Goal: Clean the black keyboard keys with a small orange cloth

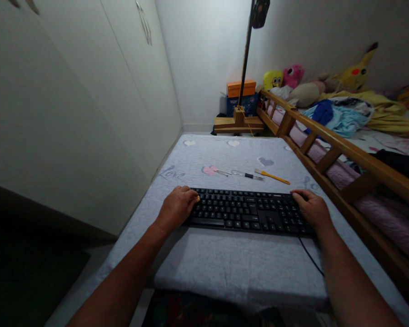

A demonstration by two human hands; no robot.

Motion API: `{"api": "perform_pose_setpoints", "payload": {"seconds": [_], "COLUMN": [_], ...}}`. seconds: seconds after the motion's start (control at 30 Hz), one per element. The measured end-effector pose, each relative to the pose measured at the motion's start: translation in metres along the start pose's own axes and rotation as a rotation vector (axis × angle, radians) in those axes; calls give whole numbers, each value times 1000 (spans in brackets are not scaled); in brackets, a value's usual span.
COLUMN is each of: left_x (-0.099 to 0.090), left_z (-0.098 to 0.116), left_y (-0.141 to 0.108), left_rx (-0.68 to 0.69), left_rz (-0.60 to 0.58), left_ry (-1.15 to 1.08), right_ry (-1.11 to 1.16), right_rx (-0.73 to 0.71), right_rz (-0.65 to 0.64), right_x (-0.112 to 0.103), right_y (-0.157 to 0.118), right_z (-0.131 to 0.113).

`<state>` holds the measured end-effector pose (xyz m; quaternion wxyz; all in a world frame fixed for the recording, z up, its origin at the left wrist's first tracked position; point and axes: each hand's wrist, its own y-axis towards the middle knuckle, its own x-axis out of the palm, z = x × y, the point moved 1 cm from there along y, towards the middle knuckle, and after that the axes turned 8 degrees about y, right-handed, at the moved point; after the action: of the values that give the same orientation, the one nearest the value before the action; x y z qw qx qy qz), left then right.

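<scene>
A black cable trails over the near part of the cloth-covered surface, at four o'clock from the keyboard's middle. Just beyond, the keyboard lies crosswise between us: our left hand grasps its nine o'clock end, our right hand its three o'clock end. We judge it light and fairly stiff, its plastic casing a little slippery, its keys easily pressed by accident; the short ends offer the surest hold. Beyond it lie thin metallic sticks at eleven o'clock, a dark-gripped wire tool at twelve and a yellow-handled brush at one. A wooden bed rail runs farther off at two.

The cable slips from our sight behind the right forearm. Our hands cover both ends of the keyboard, and a pale spot at the left fingertips remains unclear; the sticks' exact kind escapes us too.
</scene>
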<state>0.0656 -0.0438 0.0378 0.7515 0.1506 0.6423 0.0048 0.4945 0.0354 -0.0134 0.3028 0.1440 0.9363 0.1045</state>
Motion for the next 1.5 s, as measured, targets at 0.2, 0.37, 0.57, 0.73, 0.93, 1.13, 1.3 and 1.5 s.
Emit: {"api": "perform_pose_setpoints", "payload": {"seconds": [0.2, 0.37, 0.57, 0.73, 0.93, 1.13, 1.3, 1.5], "left_x": [-5, -9, -13, -16, -19, -27, -33, -23], "left_z": [-28, -40, -51, -69, -72, -37, 0, 49], "left_y": [-11, -19, -25, -33, -49, -54, -49, -40], "left_rx": [-57, -96, -143, -194, -348, -431, -463, -531], "left_rz": [-3, -4, -3, 3, 54, 92, 37, -101], "left_ry": [-5, -48, -51, -2, -240, -724, -970, -1511], "right_ry": [-24, -47, -49, -28, 66, 247, 144, 250], "right_rx": [-9, 8, -2, -5, 80, 138, 6, -294], "right_rz": [1, -14, -15, -14, -9, 72, 193, -278], "right_x": [0, -1, -1, -1, -6, -15, -35, -12], "right_y": [0, 1, 1, 1, 1, 1, -7, -57], "right_z": [0, 1, 3, 2, 3, -3, -42, -142]}}
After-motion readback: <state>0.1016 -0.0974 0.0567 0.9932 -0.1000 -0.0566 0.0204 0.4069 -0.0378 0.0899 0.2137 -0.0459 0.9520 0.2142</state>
